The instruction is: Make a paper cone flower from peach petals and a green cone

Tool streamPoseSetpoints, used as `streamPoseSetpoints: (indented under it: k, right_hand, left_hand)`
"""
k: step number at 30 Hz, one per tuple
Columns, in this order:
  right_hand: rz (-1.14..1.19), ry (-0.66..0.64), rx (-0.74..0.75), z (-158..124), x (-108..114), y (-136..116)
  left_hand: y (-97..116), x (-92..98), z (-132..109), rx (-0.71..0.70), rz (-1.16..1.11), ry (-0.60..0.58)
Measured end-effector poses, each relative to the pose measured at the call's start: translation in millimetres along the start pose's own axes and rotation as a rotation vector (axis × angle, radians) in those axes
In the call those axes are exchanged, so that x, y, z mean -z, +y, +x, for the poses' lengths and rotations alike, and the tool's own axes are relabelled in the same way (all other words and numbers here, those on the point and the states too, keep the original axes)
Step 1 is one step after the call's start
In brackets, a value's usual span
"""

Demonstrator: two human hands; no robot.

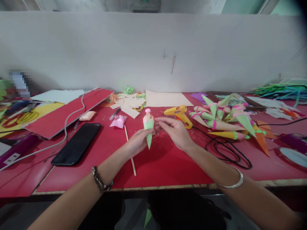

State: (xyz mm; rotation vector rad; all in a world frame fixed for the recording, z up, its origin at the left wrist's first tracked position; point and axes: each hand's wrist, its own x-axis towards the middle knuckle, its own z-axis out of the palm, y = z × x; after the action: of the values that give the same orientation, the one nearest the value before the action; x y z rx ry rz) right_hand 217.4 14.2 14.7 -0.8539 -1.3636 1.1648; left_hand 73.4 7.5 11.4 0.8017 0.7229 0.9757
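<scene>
Above the red table, my left hand [137,142] grips a small paper cone [149,127]. The cone is light green outside and peach at its top, point downward, with a pink pom-pom on top and another small pink bit on its rim. Close by its right side is my right hand [174,130], thumb and forefinger pinched together; whatever they hold, if anything, is too small to make out. Behind it lies a yellow hot glue gun [178,112]. A pink bag of small pieces [118,121] and a thin wooden stick [130,151] lie left of the cone.
Several finished paper cones [223,115] are heaped on the right, beside the glue gun's looped black cord [227,153]. At left lie a black phone [76,143], a red board [69,111] and a white cable [66,127]. Peach paper [168,99] rests against the grey partition [134,51].
</scene>
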Motion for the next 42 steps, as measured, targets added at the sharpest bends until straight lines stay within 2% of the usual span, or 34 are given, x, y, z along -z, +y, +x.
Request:
streamPoseSetpoints:
  k: [4,10,17,25,31,38,42]
  right_hand:
    - [0.035,-0.005,-0.025,-0.5,1.6,0.0]
    - [-0.084,0.017,0.035,0.1,3.0,-1.4]
    - [0.076,0.039,0.024,2.1,1.2,3.2]
    - [-0.225,0.128,0.119,1.2,7.2,1.0]
    - [-0.079,0.107,0.076,1.8,4.4,1.8]
    - [-0.218,0.159,0.129,0.1,4.1,-3.0]
    - [-0.13,0.143,0.123,1.1,3.8,-0.5]
  left_hand:
    - [-0.2,0.3,-0.1,0.0,0.004,0.012]
    - [0.0,0.1,-1.9,0.011,0.047,-0.024]
    - [0.7,-0.4,-1.9,0.003,0.048,-0.026]
    - [1.0,-0.5,-2.5,0.051,0.045,-0.014]
    - [1.9,-1.4,-3.3,0.045,0.047,-0.027]
    - [-0.9,-0.4,-4.5,0.022,0.13,-0.089]
    - [-1.3,1.2,-3.8,0.015,0.152,-0.111]
